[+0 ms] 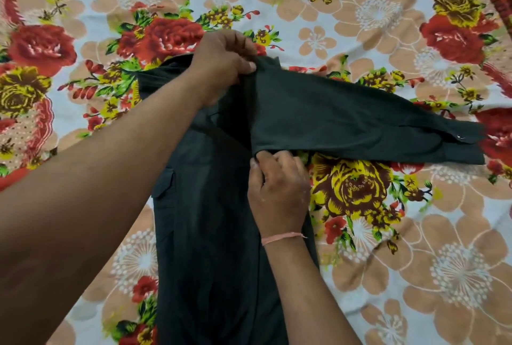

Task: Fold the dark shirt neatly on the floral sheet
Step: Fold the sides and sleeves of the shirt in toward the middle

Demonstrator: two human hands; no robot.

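Nearest the camera, the left forearm [97,178] is stretched from the lower left corner across the dark shirt [216,233], which is laid lengthwise on the floral sheet [415,261] with its body already narrowed into a long strip. A flapped pocket [164,188] is seen on the strip's left edge. Further up, the left hand [224,63] is closed on the dark shirt at the shoulder, beside the collar, with a ridge of cloth pinched between thumb and curled fingers. Below it, the right hand [278,192], marked by a pink thread band [282,237] at the wrist, is closed on the underarm, where the lower edge of the sleeve [346,117] is pinched. From these two holds the sleeve is spread flat to the right over the sheet, ending in a cuff [465,147] with one button [461,137] showing.

The step in hand is judged to be the sleeve fold: a crease line is being set between shoulder and underarm. For the next move, both pinches need to be kept firm so the line is not lost, and the sleeve must be swung inward and laid down along the body without dragging the strip askew. After that, smoothing and the crosswise folds are left to be done.
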